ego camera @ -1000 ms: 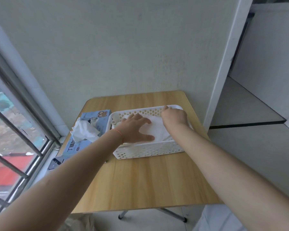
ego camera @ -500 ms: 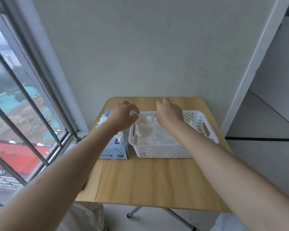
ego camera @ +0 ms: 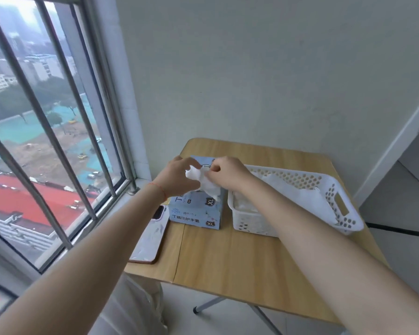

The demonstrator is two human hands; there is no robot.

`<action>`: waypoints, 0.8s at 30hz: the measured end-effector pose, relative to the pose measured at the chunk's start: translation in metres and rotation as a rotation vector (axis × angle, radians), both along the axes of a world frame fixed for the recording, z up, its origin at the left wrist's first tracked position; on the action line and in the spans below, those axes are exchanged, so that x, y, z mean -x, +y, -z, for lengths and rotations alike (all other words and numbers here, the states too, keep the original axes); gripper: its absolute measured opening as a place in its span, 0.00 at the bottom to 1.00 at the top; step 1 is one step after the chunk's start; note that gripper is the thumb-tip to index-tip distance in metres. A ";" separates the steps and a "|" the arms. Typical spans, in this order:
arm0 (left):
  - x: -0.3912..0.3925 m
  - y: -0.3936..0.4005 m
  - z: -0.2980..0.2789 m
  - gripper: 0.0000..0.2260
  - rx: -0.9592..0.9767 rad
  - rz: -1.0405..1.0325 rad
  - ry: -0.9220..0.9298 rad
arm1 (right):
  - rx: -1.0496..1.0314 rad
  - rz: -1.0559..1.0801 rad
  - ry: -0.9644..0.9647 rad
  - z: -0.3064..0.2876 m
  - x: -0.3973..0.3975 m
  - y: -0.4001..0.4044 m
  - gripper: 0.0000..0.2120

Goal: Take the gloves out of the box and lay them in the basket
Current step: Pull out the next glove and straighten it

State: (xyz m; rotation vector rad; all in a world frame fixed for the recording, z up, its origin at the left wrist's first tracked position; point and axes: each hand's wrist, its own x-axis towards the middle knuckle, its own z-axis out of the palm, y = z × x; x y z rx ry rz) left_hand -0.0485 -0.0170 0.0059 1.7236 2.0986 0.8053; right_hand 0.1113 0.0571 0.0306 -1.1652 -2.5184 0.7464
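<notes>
**Glove half out of box: snag and drag risks**

While the glove [ego camera: 209,184] hangs half out of the box [ego camera: 196,212], both hands pinch it above the opening: left hand [ego camera: 177,176] grips its left edge, right hand [ego camera: 228,174] its top right corner, fingers curled on the fabric.

Left to right:
- Phone [ego camera: 150,234] lies at the table's [ego camera: 240,257] left edge, just beside the box. If the box skids left, it could shove the phone off.
- Nothing holds the box down. With both hands on the glove, a pull could lift or drag the box, or draw out a clump of gloves rather than one.
- Thin glove may stretch or tear if the hands pull apart.
- Basket [ego camera: 344,206] sits just right of the box, white gloves already inside. The near wall stands between box and pile; a low carry could catch the rim or leave the glove draped over it. Lift clear first.
</notes>
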 end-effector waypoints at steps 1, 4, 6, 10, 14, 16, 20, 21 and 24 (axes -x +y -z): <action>0.001 0.000 0.003 0.16 0.007 -0.009 0.014 | 0.020 -0.025 -0.062 -0.003 0.000 -0.002 0.15; 0.004 0.000 0.008 0.10 -0.012 -0.067 0.048 | 0.008 -0.069 -0.227 0.000 -0.001 -0.003 0.08; 0.005 -0.001 0.010 0.06 -0.027 -0.064 0.055 | -0.007 -0.026 -0.131 0.000 -0.001 0.000 0.07; 0.001 -0.005 0.007 0.09 -0.118 -0.006 -0.011 | 0.004 0.080 0.168 -0.015 -0.004 0.004 0.12; -0.006 -0.003 -0.005 0.09 -0.267 -0.038 -0.069 | 0.066 0.104 0.255 -0.024 -0.004 0.006 0.15; -0.005 -0.001 -0.009 0.07 -0.283 -0.063 -0.086 | 0.152 0.138 0.346 -0.025 -0.004 0.007 0.20; -0.005 0.000 -0.012 0.08 -0.221 -0.055 -0.139 | 0.287 0.203 0.505 -0.027 -0.007 0.010 0.22; -0.006 0.000 -0.014 0.08 -0.220 -0.039 -0.158 | 0.318 0.210 0.527 -0.028 -0.008 0.009 0.22; -0.017 -0.007 -0.027 0.09 -0.198 0.050 -0.405 | 0.395 0.226 0.606 -0.031 -0.010 0.010 0.22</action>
